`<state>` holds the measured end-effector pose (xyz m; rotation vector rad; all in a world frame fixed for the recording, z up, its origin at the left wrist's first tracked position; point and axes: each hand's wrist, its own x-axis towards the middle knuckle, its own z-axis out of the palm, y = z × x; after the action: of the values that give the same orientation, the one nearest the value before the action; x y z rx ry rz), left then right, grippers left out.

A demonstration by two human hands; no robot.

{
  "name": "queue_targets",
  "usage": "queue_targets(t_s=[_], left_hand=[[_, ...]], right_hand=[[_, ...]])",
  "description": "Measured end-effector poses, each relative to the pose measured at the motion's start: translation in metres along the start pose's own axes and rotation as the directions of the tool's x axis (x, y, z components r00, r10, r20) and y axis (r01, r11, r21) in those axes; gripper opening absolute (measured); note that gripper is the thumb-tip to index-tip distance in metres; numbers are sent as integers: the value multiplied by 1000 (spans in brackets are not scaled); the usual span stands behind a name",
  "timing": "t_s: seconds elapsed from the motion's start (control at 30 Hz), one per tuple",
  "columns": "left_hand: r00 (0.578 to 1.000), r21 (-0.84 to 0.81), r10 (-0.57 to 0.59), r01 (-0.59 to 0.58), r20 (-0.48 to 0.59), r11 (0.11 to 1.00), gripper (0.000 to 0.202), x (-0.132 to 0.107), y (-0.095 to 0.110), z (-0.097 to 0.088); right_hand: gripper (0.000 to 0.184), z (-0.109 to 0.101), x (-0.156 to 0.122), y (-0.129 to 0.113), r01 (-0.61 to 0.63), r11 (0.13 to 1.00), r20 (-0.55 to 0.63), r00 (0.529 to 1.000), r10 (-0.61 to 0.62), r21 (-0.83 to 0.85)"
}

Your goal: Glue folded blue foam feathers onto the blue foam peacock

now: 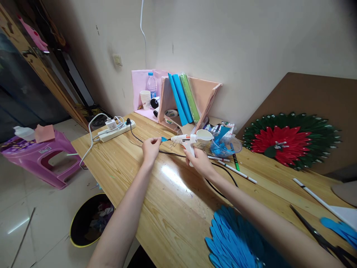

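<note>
My right hand is wrapped round the handle of a white hot glue gun, its nozzle pointing left. In my left hand a small blue petal-like piece is pinched between thumb and fingers, close to the nozzle tip. Whether nozzle and piece touch, I cannot tell. A black cord runs across the table below the gun. Under my right forearm lies a cluster of layered blue petals, partly hidden by the arm.
Black scissors lie at the right. A power strip sits at the table's far left edge. Behind the gun stand a paper cup and a clear bowl of blue pieces. A red and green petal piece leans on brown board. A bin stands below.
</note>
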<state>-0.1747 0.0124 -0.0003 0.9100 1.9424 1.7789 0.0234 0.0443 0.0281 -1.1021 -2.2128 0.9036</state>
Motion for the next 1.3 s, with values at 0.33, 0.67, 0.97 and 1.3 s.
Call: queue_targets(t_s=[0.33, 0.67, 0.97, 1.3], left_hand=[[999, -58, -42, 40, -32, 998, 27, 4, -6, 0], [999, -75, -42, 42, 3, 996, 28, 2, -4, 1], [993, -129, -30, 15, -113, 992, 23, 1, 2, 0], [919, -321, -45, -91, -392, 943, 24, 0, 31, -9]], right_hand=[[40, -1, -3, 2, -3, 999, -3, 1000, 3, 38], [41, 2, 3, 1, -27, 992, -43, 999, 32, 124], [41, -3, 3, 1, 2, 994, -83, 997, 7, 110], [25, 57, 29, 3, 3, 1000, -142, 990, -4, -8]])
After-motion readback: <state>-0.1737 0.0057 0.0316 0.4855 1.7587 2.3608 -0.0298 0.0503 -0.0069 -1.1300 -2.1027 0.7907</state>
